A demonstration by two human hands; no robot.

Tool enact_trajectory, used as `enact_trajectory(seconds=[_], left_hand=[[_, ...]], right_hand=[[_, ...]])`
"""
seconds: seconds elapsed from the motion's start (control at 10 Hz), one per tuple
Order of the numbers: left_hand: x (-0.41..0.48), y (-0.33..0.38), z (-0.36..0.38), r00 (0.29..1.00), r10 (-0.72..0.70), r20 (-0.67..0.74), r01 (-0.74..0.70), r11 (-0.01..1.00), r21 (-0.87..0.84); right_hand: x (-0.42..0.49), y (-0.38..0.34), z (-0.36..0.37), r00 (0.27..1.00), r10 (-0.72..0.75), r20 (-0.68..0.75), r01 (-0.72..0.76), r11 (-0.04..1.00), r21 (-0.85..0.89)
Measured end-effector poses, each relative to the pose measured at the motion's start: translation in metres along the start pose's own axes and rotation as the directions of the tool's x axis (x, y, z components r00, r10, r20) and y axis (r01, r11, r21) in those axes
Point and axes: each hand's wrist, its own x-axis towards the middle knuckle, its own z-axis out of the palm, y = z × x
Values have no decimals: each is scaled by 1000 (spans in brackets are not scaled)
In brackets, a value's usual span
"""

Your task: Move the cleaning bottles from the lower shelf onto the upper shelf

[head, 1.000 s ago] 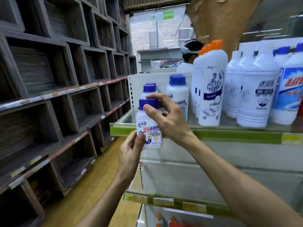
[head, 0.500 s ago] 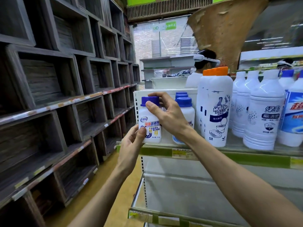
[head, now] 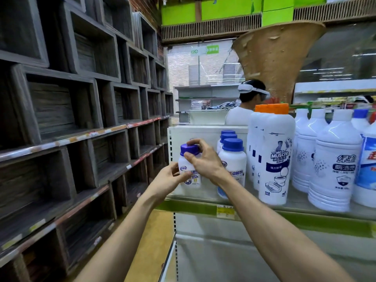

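Small blue-capped bottle [head: 188, 169] upright at left end of upper shelf [head: 264, 212], near its front edge. Right hand [head: 204, 159] grips cap and neck; left hand [head: 173, 179] clasps the labelled body. Just right: three matching bottles [head: 234, 159] in a row, then orange-capped bottles [head: 274, 159], then white-capped ones [head: 333, 165].

The tall white bottle with the orange cap [head: 273, 159] says "Mr Muscle" in blue letters. The ribbed white bottle [head: 335, 169] beside it has green Chinese words. The small bottle [head: 188, 171] and the green sign [head: 205, 50] have writing too blurry to read.
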Motion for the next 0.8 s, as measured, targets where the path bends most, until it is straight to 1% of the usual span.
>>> enact_trajectory(seconds=[0.1, 0.3, 0.4, 0.5, 0.6, 0.7, 0.8], left_hand=[[3, -5, 5, 999, -4, -45, 4, 1000, -4], [5, -12, 8, 997, -2, -73, 4, 1000, 27], [5, -13, 13, 995, -3, -102, 5, 1000, 20], [3, -14, 18, 991, 31, -133, -28, 999, 22], [0, -12, 23, 988, 39, -147, -29, 997, 72], [-3, -14, 29, 965, 97, -242, -63, 988, 144], [-12, -14, 37, 856, 213, -471, -110, 965, 237]], right_hand=[[-2, 5, 2, 1000, 14, -15, -13, 999, 39], [-9, 15, 5, 998, 53, -46, -48, 993, 108], [-10, 13, 4, 997, 65, -40, -61, 995, 80], [-13, 10, 4, 997, 77, -5, -77, 996, 43], [-19, 8, 4, 997, 70, -24, -72, 995, -66], [-35, 10, -2, 995, -15, -96, -1, 988, -156], [-52, 10, -13, 990, -71, -122, 62, 995, -76]])
